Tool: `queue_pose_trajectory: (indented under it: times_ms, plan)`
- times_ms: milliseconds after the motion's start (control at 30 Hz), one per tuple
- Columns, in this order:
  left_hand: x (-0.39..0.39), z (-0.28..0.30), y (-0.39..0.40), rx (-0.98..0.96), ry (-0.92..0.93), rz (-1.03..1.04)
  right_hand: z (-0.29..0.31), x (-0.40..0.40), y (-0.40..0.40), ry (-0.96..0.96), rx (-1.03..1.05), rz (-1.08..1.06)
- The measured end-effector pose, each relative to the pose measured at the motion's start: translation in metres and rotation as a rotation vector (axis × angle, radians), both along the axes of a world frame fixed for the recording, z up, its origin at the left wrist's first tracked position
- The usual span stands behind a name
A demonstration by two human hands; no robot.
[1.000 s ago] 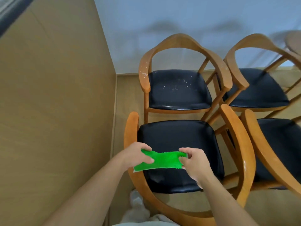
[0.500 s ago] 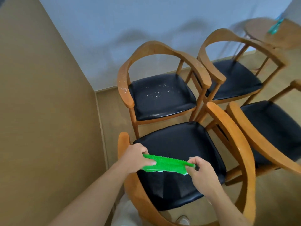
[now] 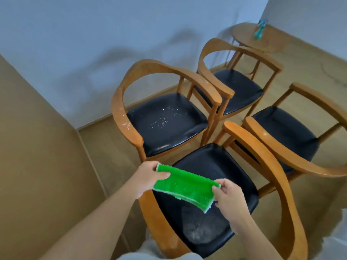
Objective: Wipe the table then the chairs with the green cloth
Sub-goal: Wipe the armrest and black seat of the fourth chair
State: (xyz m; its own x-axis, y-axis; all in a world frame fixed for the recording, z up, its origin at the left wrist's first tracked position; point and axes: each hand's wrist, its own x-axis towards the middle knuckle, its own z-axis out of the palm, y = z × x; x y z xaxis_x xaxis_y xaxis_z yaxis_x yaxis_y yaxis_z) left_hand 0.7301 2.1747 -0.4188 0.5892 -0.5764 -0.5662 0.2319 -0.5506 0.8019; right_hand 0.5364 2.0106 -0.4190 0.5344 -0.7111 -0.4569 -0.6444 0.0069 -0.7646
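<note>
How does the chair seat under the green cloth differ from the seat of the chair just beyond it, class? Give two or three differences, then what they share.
The near seat shows a dull, smeared patch toward its front; the far seat carries scattered white specks. The green cloth, stretched between the left hand and right hand, hangs over the near seat; nothing is over the far seat. White specks also dot the far chair's armrest, while the near chair's arms look cleaner. Both seats are black, glossy and wood-framed.

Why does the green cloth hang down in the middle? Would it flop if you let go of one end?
Probably yes. The cloth sags between the left hand and the right hand, so it looks soft, not stiff. It seems light, since pinching fingers alone hold it. Its fuzzy surface likely grips rather than slips.
</note>
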Motion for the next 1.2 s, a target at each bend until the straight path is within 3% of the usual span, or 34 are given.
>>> queue_pose_trajectory:
  times_ms: [367,700,900,1200]
  plan:
    - [0.092,-0.015,0.036,0.033,-0.005,0.177,-0.014,0.115,0.024,0.006,-0.032,0.143]
    - [0.29,-0.119,0.045,0.232,0.311,0.217,-0.092,0.338,0.026,0.336,-0.03,0.268]
    - [0.344,-0.153,0.044,0.282,0.412,0.213,-0.109,0.415,0.028,0.37,-0.078,0.178]
    - [0.361,-0.144,0.045,0.583,0.08,-0.163,-0.108,0.428,0.057,0.574,-0.007,0.458]
